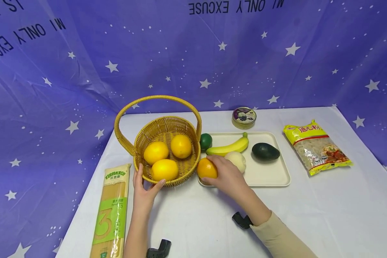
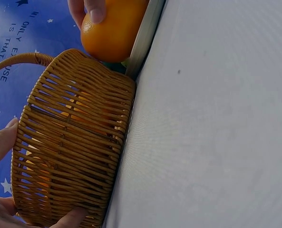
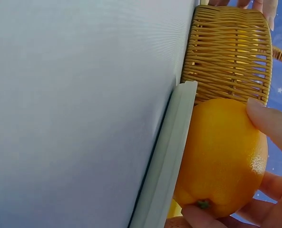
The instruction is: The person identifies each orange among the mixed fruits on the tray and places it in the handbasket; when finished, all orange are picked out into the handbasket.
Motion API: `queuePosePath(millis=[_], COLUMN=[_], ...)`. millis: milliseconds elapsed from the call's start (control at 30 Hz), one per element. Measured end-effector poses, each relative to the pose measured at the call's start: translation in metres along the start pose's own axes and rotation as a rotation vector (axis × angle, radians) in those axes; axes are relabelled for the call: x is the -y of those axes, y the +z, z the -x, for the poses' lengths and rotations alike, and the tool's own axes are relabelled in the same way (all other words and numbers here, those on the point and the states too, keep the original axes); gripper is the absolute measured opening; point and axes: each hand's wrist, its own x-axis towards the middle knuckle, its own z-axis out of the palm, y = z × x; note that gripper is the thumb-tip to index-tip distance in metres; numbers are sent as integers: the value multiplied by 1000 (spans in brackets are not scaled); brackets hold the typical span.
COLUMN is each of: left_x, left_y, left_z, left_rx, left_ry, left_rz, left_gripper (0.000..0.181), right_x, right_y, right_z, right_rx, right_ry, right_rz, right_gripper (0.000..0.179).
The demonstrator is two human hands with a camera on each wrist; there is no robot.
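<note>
My right hand (image 1: 227,175) grips an orange (image 1: 207,168) between thumb and fingers at the left end of the cream tray (image 1: 282,179). The right wrist view shows the orange (image 3: 221,156) with its green stem mark, right beside the tray rim (image 3: 171,156). At the near left of the wicker basket (image 1: 193,168), my left hand (image 1: 144,195) holds its side, thumb at the rim. Inside the basket lie three yellow-orange fruits (image 1: 165,170). On the tray are a banana (image 1: 229,147), a pale round fruit (image 1: 237,161) partly behind my right hand, an avocado (image 1: 265,151) and a dark green fruit (image 1: 206,141).
A spaghetti packet (image 1: 111,211) lies left of the basket. Behind the tray stands a round tin (image 1: 243,118). A yellow pasta bag (image 1: 317,147) lies to the tray's right. The basket's tall handle (image 1: 158,97) arches over its far side.
</note>
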Motion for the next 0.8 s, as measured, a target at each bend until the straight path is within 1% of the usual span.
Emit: queuePosePath(millis=[200, 300, 400, 533, 667, 800], left_x=[-1, -1, 0, 1, 2, 1], left_y=[0, 0, 0, -1, -1, 0], left_z=[2, 2, 2, 1, 1, 1], left_rx=[-7, -11, -11, -9, -8, -8], left_ry=[18, 22, 16, 13, 16, 14], left_rz=[-5, -7, -12, -8, -2, -5], left_gripper=[100, 100, 100, 100, 100, 100], right_x=[-3, -3, -1, 5, 16, 31], right_y=[-4, -10, -18, -30, -42, -47], right_z=[-1, 0, 1, 2, 1, -3], right_rx=[-1, -4, -24, -63, -91, -101], right_ry=[38, 43, 40, 17, -37, -94], right_rz=[-30, -41, -51, -63, -71, -94], right_gripper=[71, 71, 70, 68, 68, 68])
